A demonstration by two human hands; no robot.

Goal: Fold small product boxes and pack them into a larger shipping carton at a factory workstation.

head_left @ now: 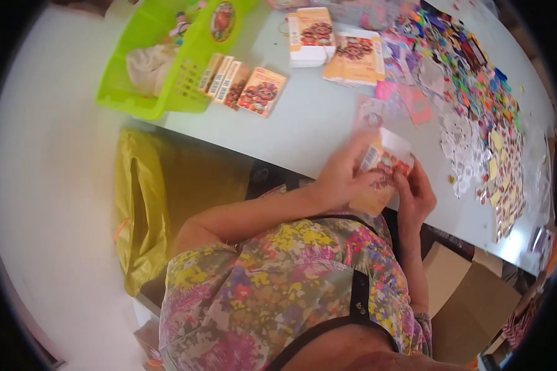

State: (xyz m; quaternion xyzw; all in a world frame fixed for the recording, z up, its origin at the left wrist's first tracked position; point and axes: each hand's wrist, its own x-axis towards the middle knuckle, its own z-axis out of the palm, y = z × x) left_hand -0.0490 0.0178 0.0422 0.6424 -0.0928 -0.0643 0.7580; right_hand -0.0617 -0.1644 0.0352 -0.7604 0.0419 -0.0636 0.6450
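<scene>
At the near edge of the pale table [303, 123], your two hands meet over one small printed card packet [384, 170], orange and white with a red picture on it. Your left hand [343, 176] is closed on the packet's left side, fingers curled over its face and thumb underneath. Your right hand [414, 195] pinches its right edge, fingertips touching the card near the lower corner. The packet is tilted, held just above the table edge and close to your flowered top [291, 272].

Far and left of your hands stands a bright green plastic basket [167, 68] with a crumpled cloth inside. Leaning against its right side is a row of small orange boxes [241, 83], and farther still lie two stacks of similar boxes [334, 46], side by side. Along the right side of the table spreads a wide heap of colourful paper pieces [476, 105], with a few pink cards [408, 99] between that heap and your hands. Near left, below the table edge, hangs a yellow plastic bag [142, 210]. A brown cardboard box [470, 297] sits near right, under the table.
</scene>
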